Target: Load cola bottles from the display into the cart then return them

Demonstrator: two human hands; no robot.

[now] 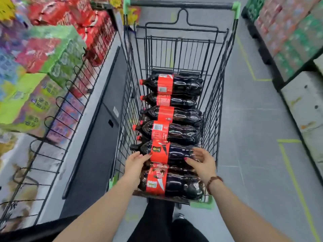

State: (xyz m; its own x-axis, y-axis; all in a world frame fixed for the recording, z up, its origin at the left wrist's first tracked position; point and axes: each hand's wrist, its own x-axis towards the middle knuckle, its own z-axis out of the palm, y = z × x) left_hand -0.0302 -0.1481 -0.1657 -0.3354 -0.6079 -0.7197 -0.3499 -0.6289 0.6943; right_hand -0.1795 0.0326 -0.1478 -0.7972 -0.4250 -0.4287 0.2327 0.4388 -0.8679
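Centrally: black wire cart (212, 109), green corner caps, dark handle bar at far end.
Contents: cola bottles (172, 131), dark liquid, red labels, laid on their sides across the basket in a row from far end to near end, caps toward left wall; at least six on view, partly stacked, exact count not clear.
Second-nearest bottle (167, 152): flanked by both hands.
Left hand (133, 164): fingers spread, tips touching bottle just beside label's left edge; not closed round it.
Right hand (202, 162): open, fingers curved over bottle's base end; contact uncertain, no firm grip seen. Dark red bracelet (214, 183) at wrist.
Left of cart: wire-fronted display shelf (73, 105) of red, green and purple packs, blurred.
Right, across grey floor (253, 130) with yellow-green tape lines: stacked cases (295, 32), red and green.
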